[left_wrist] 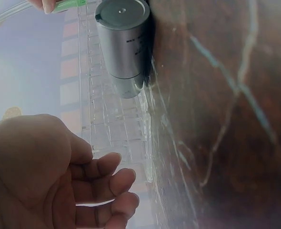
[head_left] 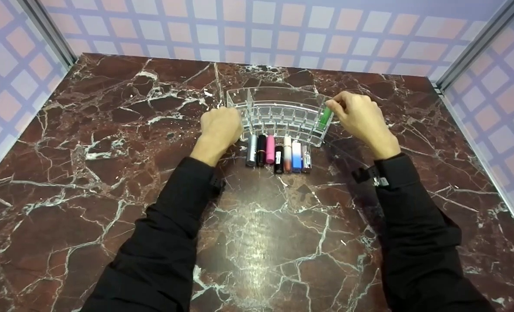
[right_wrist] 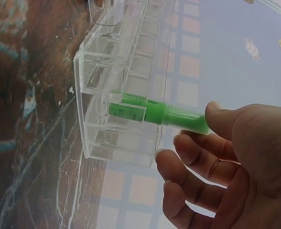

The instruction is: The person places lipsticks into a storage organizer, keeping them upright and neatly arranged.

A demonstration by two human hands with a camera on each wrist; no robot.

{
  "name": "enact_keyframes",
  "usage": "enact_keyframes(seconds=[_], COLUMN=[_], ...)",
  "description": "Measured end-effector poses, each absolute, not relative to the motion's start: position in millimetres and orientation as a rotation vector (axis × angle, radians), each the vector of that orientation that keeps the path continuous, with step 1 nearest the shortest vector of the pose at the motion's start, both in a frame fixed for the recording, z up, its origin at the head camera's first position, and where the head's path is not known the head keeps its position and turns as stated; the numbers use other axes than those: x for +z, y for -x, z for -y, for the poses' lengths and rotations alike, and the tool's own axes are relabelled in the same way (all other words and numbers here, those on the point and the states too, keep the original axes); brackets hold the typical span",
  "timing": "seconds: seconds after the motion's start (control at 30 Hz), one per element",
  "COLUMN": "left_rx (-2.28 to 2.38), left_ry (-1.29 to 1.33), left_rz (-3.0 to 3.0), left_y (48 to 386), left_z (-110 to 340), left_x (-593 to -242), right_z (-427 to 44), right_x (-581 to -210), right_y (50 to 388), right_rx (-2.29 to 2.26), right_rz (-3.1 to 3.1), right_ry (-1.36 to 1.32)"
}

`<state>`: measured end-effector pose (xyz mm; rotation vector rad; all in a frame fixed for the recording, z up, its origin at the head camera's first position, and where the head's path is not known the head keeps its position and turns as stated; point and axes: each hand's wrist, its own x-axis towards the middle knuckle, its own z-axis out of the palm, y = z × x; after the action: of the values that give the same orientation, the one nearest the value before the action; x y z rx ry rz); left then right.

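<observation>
"One left hand (head_left: 220,125) comes first on my screen, right by the left end of the clear rack (head_left: 283,104). Does it grip?"

"I can't tell from way over here. Its fingers bend in, and that's all I can see."

"What lies in front?"

"Seven things, side by side on the table (head_left: 109,216), near the rack. I see a silver tube (head_left: 251,151), a black tube (head_left: 261,151), a pink tube (head_left: 270,149), a black tube with a label (head_left: 279,160), a white and brown tube (head_left: 287,154), a blue and white tube (head_left: 296,158) and a shiny dark tube (head_left: 306,160)."

"And on the right?"

"I see the right hand (head_left: 361,112) pinch the top of a green tube (right_wrist: 155,113) with thumb and finger. The other end sits in a slot at the rack's right end. The two hands are well apart."
</observation>
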<state>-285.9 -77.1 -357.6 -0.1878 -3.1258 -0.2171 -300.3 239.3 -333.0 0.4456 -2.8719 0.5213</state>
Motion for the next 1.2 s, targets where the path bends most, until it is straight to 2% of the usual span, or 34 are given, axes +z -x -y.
enact_keyframes(seconds=[1.2], left_rx=[-0.249], left_ry=[0.218], left_rz=[3.098], left_y=[285.7], left_z=[78.1], left_x=[-359.3], right_z=[-245.7], right_x=[-329.6], right_y=[296.0], right_rx=[0.592], right_rz=[2.952], right_ry=[-0.421])
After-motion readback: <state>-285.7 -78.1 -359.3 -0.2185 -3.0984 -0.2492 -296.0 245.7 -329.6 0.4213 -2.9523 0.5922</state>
